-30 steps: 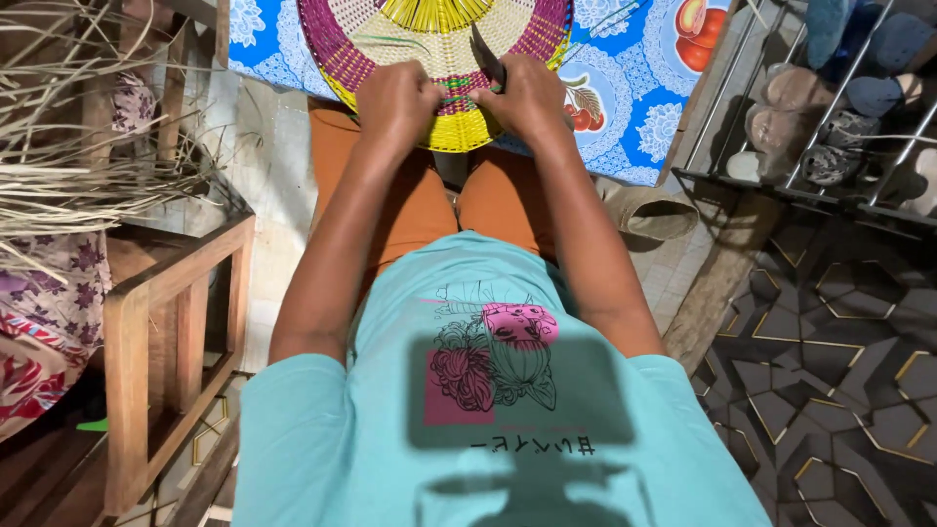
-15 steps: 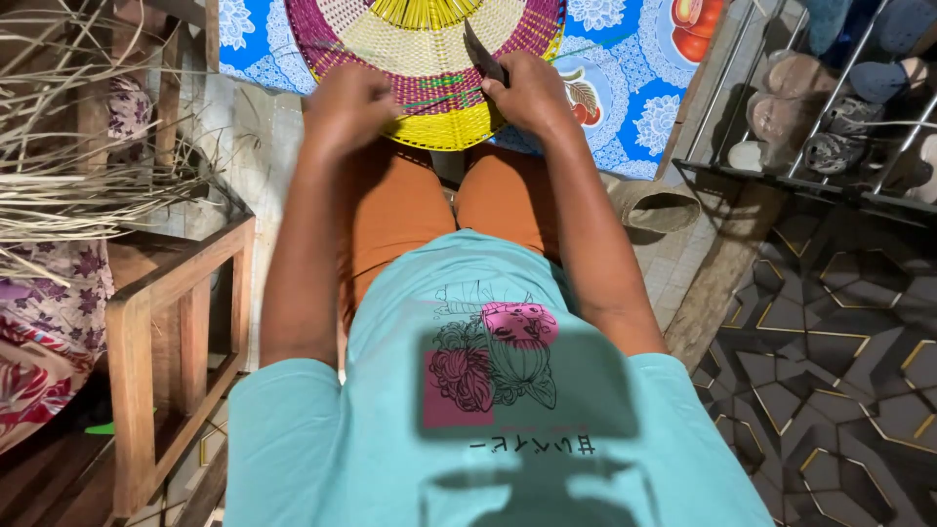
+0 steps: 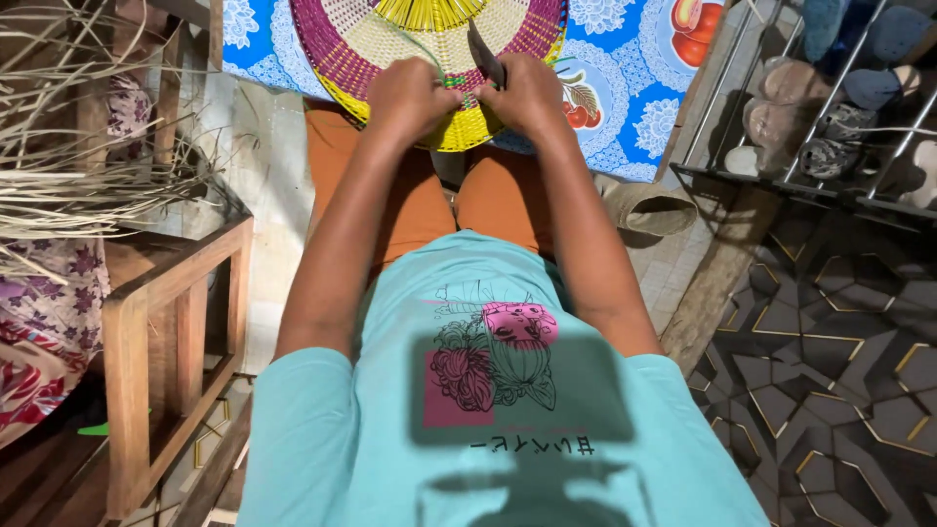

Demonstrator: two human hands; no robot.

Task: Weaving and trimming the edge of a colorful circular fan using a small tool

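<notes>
Both hands at the near edge of a round woven mat [image 3: 429, 39], magenta, cream and yellow, lying on the tabletop [image 3: 625, 88] under a blue fruit-print cloth, its yellow rim hanging over the person's knees. Left hand [image 3: 410, 98]: grip closed, fingers pinching a thin green strand [image 3: 452, 82] at the mat's rim. Right hand [image 3: 527, 93]: grip closed around a dark blade [image 3: 485, 54] pointing up over the weave. Hands nearly touching. Dry straw bundle [image 3: 68, 185] well off to the left, shoe rack [image 3: 830, 107] to the right.
</notes>
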